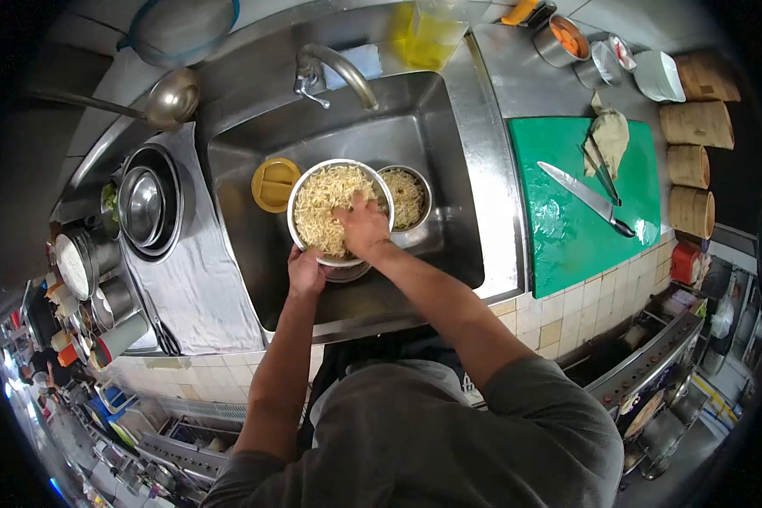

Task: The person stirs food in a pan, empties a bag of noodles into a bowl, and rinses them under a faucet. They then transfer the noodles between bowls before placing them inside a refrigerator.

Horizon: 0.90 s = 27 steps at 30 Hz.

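A round metal bowl (pixel 296 222) full of pale shredded food or sprouts (pixel 320 203) is held over the sink (pixel 254 271). My left hand (pixel 306 269) grips its lower left rim, fingers partly hidden beneath it. On top of the pale strands lies my right hand (pixel 364 224), its fingers spread and partly sunk into them. A smaller metal container (pixel 406 201) with similar strands stands in the sink to the right. Left of the bowl is a yellow round divided dish (pixel 275 184). Another metal rim shows partly under the bowl.
The faucet (pixel 339 68) rises behind the sink. To the right, a green cutting board (pixel 559 229) holds a knife (pixel 580 193), tongs and a cloth (pixel 610 144). Nested metal bowls (pixel 146 207) sit at left, below a large ladle (pixel 172 99).
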### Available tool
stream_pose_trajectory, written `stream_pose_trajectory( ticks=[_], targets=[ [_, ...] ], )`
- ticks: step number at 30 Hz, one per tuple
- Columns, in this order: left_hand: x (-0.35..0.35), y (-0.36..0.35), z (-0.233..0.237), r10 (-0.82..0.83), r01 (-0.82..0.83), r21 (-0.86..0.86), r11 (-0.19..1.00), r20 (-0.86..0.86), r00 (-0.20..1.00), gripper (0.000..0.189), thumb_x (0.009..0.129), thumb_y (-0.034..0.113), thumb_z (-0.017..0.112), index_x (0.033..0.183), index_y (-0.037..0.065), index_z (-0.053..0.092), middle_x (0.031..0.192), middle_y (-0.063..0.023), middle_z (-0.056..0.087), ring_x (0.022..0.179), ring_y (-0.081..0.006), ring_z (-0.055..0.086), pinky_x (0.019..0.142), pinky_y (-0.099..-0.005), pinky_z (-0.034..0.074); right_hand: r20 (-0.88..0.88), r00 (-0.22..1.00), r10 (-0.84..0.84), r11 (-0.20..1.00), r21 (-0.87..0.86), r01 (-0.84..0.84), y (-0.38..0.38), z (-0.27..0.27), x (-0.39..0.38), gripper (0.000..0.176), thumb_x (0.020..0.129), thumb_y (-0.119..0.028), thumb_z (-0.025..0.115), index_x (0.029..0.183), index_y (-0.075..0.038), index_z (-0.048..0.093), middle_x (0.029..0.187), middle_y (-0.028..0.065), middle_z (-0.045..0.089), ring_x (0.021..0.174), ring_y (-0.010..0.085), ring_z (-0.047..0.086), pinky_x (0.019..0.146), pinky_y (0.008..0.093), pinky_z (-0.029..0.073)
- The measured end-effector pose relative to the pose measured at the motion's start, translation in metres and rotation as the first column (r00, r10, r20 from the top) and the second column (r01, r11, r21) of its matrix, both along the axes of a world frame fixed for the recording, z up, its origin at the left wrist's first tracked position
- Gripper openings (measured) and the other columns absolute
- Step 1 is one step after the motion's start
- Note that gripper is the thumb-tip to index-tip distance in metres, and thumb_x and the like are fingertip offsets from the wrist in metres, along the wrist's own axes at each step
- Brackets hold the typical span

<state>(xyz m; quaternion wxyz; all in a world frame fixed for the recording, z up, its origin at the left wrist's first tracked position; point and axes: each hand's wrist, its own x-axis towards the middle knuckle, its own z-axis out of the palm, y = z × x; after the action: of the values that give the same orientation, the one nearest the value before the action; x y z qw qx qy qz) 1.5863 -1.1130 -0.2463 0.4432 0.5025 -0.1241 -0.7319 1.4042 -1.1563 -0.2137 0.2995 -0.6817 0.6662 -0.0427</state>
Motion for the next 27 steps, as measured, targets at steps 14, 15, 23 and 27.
stream_pose_trajectory(
  ticks=[14,15,23,27],
  targets=[
    [0.010,0.004,0.008,0.115,-0.121,0.092,0.988,0.061,0.991,0.045,0.087,0.003,0.061,0.131,0.009,0.054,0.120,-0.0127,0.067,0.100,-0.0325,0.071,0.076,-0.0509,0.064,0.165,0.974,-0.154,0.987,-0.023,0.160,-0.014,0.059,-0.091,0.065,0.074,-0.027,0.080,0.135,-0.024,0.059,0.144,0.0208,0.041,0.132,0.0411,0.048,0.106,0.0487,0.047],
    [0.020,0.009,0.007,0.110,-0.113,0.052,0.992,0.055,0.992,0.047,0.086,0.003,0.060,0.133,0.009,0.053,0.121,-0.0129,0.066,0.103,-0.0332,0.070,0.078,-0.0524,0.063,0.121,0.974,-0.193,0.981,0.004,0.194,-0.012,0.044,-0.097,0.065,0.077,-0.034,0.080,0.137,-0.023,0.057,0.145,0.0206,0.040,0.133,0.0408,0.047,0.105,0.0489,0.048],
    [0.046,0.026,0.046,0.181,-0.188,0.089,0.978,0.082,0.980,0.057,0.083,-0.005,0.045,0.138,0.008,0.048,0.129,-0.0172,0.061,0.110,-0.0371,0.066,0.082,-0.0568,0.062,-0.441,0.897,-0.005,0.993,0.105,0.058,-0.009,-0.140,-0.073,0.051,0.099,-0.031,0.052,0.146,-0.012,0.051,0.161,0.0226,0.027,0.131,0.0528,0.047,0.099,0.0495,0.053],
    [0.046,0.033,0.049,0.205,-0.218,0.147,0.965,0.099,0.974,0.058,0.082,-0.008,0.043,0.137,0.010,0.050,0.126,-0.0165,0.062,0.109,-0.0368,0.067,0.080,-0.0578,0.062,-0.421,0.899,-0.121,0.959,0.186,0.216,-0.017,-0.165,-0.064,0.041,0.098,-0.025,0.053,0.135,-0.010,0.063,0.156,0.0222,0.038,0.130,0.0525,0.048,0.090,0.0465,0.057]
  ],
)
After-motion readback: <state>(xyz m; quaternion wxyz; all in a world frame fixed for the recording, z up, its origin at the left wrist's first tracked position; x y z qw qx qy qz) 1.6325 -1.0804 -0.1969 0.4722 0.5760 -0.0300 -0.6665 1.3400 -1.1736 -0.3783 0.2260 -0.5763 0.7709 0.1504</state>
